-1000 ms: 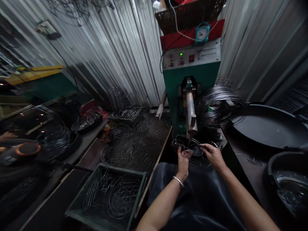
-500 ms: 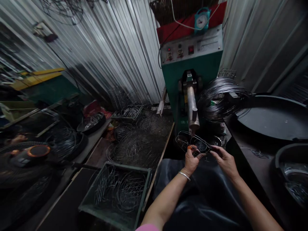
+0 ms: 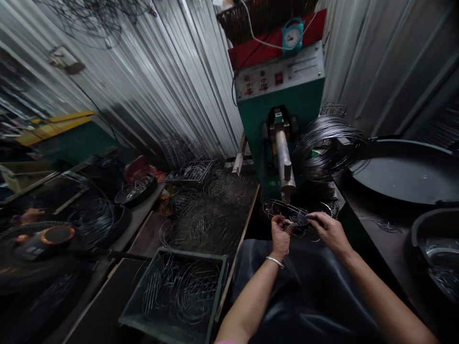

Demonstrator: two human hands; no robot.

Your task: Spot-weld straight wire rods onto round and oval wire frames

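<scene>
Between my hands is a round wire frame (image 3: 285, 206), tilted just below the metal arm (image 3: 286, 165) of a green machine (image 3: 245, 117). My left hand (image 3: 280, 236), with a silver bangle at the wrist and something orange on a finger, is closed on the frame's near left side. At its right side my right hand (image 3: 332, 231) is closed, fingertips pinched at the wire. Whether those fingertips also hold a small separate piece is too dim to tell. A dark shiny apron (image 3: 287, 286) covers the lap beneath.
A green crate (image 3: 175, 329) of wire pieces stands at the lower left. Behind it lie more wire rings (image 3: 201, 224). Coiled wire (image 3: 330, 143) hangs right of the machine arm. Further right are a large dark round tray (image 3: 405, 172) and a black tub (image 3: 419, 239) with metal parts.
The wire frame has turned flatter between my hands. My left hand has moved slightly left, and my right hand has shifted its pinch a little. The camera view has shifted slightly.
</scene>
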